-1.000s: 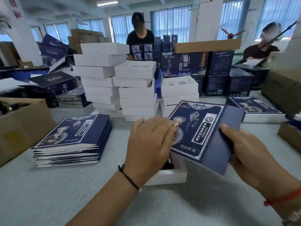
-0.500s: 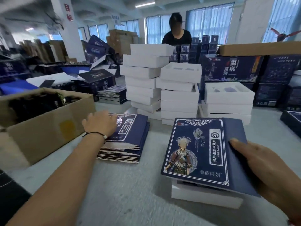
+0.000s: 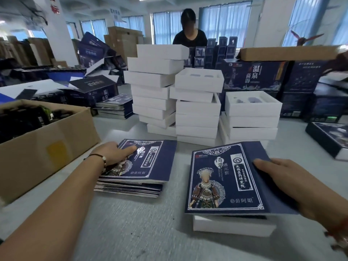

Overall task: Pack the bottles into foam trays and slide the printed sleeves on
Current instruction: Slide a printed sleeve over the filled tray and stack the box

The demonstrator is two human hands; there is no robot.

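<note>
The sleeved foam tray (image 3: 231, 225) is held by the right hand (image 3: 293, 183); flat sleeves (image 3: 150, 164) are touched by the left hand's (image 3: 114, 153) straight fingers, white tray stacks (image 3: 197, 110) behind.

Both forearms are bare, without sleeves. A thin black cord bracelet with a pale bead (image 3: 98, 157) circles the left wrist; a red string bracelet (image 3: 341, 226) circles the right.

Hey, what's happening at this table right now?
A person is boxing products. Their right hand holds a dark blue printed sleeve over a white foam tray, which sticks out at the near end. Their left hand rests on a stack of flat blue sleeves. Stacks of white foam trays wait behind, and a brown cardboard box sits to the left.
</note>
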